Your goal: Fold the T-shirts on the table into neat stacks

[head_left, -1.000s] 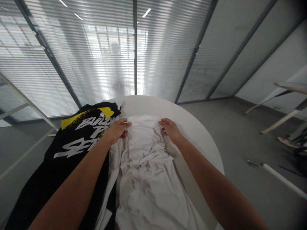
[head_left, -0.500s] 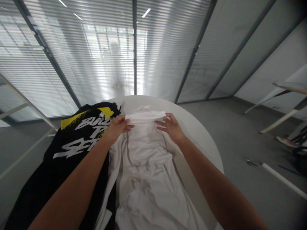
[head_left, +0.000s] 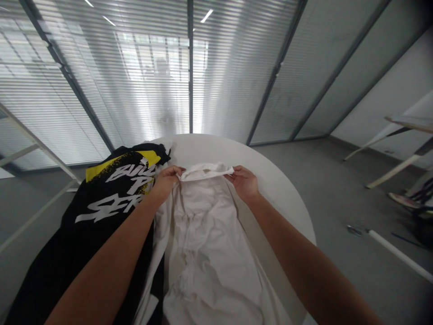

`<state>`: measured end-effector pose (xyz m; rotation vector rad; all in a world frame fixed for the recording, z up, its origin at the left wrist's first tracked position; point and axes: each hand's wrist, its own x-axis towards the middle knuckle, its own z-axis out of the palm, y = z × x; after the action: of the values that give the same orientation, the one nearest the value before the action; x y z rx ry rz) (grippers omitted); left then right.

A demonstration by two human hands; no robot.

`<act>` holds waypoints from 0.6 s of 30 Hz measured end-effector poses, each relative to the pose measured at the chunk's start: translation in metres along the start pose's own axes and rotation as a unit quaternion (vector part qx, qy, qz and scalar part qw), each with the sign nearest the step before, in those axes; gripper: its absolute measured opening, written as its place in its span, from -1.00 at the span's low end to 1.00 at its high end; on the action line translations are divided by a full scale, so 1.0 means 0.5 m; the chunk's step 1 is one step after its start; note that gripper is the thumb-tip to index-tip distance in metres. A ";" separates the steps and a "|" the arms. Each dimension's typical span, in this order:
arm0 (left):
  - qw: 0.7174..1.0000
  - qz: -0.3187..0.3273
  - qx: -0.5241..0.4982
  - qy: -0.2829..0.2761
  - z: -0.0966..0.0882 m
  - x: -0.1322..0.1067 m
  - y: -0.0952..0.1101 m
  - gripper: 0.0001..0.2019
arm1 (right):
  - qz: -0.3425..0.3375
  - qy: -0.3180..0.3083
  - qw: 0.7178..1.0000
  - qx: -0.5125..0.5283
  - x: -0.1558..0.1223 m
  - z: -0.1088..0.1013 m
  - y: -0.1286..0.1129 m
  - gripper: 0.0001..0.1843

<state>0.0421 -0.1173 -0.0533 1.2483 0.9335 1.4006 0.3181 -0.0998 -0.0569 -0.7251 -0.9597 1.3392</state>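
Note:
A white garment (head_left: 209, 216) lies lengthwise on a round white table (head_left: 284, 189), its lower part wrinkled. My left hand (head_left: 165, 180) pinches the left end of its far edge. At the right end of the same edge, my right hand (head_left: 245, 183) is closed on the cloth. The edge is stretched between both hands, and a small gap shows in its fold. Left of the white garment, partly under my left forearm, lies a black garment (head_left: 88, 253) with yellow and white lettering.
Glass panels with blinds (head_left: 142, 90) stand behind the table. At the left is a white metal frame (head_left: 40, 144). A chair or table leg (head_left: 392, 174) and a white pole (head_left: 399, 253) are on the right, on the grey floor (head_left: 331, 180).
The garment's far edge has come down slightly toward me and its fold now gapes. My fingers, spread before, are now closed on the corners. The cloth below looks smoother.

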 end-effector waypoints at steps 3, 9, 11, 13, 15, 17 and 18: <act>0.999 -0.030 0.042 0.019 -0.003 0.001 -0.012 -0.88 | 0.037 0.050 0.997 -0.047 0.003 -0.001 0.014 -0.91; 0.998 -0.032 0.045 0.015 -0.001 0.003 -0.011 -0.91 | 0.075 0.075 0.990 -0.090 -0.003 0.013 -0.010 -0.79; 0.998 -0.038 0.047 0.019 0.000 0.003 -0.011 -0.89 | 0.085 0.050 0.988 -0.120 -0.009 0.018 -0.021 -0.70; 0.997 -0.043 0.058 0.030 0.002 0.003 -0.012 -0.88 | 0.097 0.017 0.977 -0.191 -0.014 0.021 -0.020 -0.58; 0.995 -0.044 0.081 0.041 0.004 0.002 -0.014 -0.86 | 0.092 -0.022 0.953 -0.288 -0.018 0.020 -0.007 -0.51; 0.993 -0.041 0.104 0.047 0.005 0.002 -0.016 -0.84 | 0.059 -0.053 0.922 -0.379 -0.016 0.015 0.011 -0.54; 0.991 -0.040 0.114 0.050 0.005 0.002 -0.017 -0.84 | 0.032 -0.062 0.906 -0.418 -0.014 0.011 0.020 -0.56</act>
<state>0.0459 -0.1148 -0.0608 1.3005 1.2271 1.3310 0.3089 -0.1060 -0.0641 -1.3307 -1.6551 0.9998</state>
